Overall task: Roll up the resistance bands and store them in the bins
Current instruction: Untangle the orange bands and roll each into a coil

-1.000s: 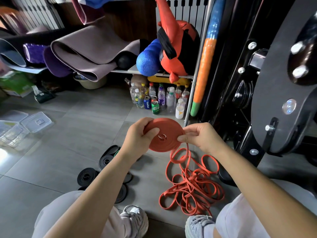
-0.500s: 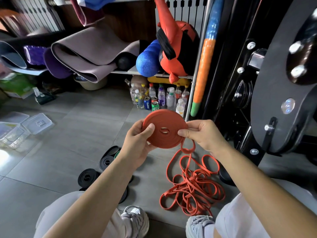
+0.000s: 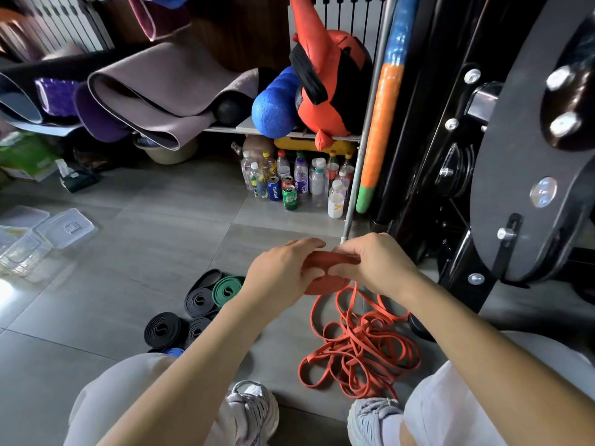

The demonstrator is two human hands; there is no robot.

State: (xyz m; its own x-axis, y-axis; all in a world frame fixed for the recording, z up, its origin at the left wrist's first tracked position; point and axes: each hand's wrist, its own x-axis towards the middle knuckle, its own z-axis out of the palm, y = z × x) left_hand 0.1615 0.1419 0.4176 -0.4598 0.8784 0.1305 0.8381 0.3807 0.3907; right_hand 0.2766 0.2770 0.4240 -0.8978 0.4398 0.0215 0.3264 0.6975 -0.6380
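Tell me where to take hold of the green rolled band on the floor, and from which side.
Probably from above: the green rolled band lies flat, spiral up, so pinch across its outer rim, squeezing the coil shut. Black rolls crowd its left side.

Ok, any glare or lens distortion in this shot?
Head view: glare whitens the floor at the left edge beside the clear bins; the wide-angle lens bows the black machine frame at right; the left hand, right hand and orange band roll look soft.
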